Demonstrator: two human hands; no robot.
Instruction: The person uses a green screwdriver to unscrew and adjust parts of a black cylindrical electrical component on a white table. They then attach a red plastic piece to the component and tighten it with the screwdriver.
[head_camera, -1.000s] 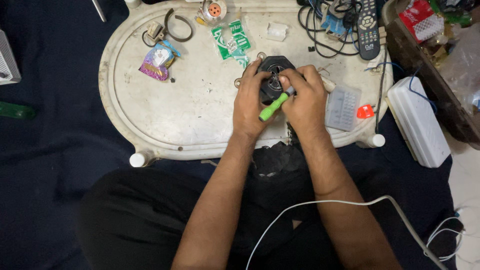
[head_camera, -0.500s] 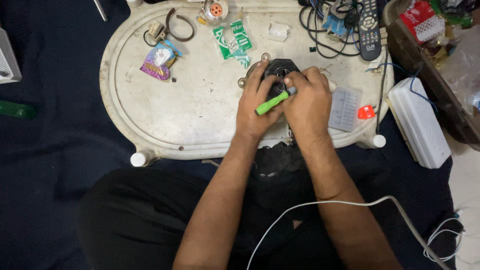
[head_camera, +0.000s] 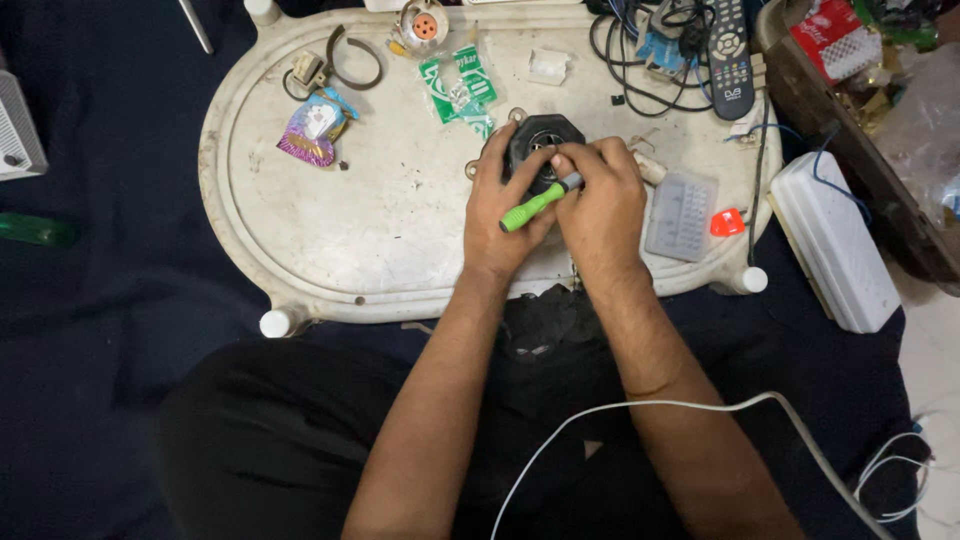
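Both hands (head_camera: 555, 205) seemingly atop black fan (head_camera: 535, 140)

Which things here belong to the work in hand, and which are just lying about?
In hand:
left hand steadying the black round part
right hand holding the green screwdriver

Lying about:
remote control
purple wrapper
green packets
grey keypad
white tray
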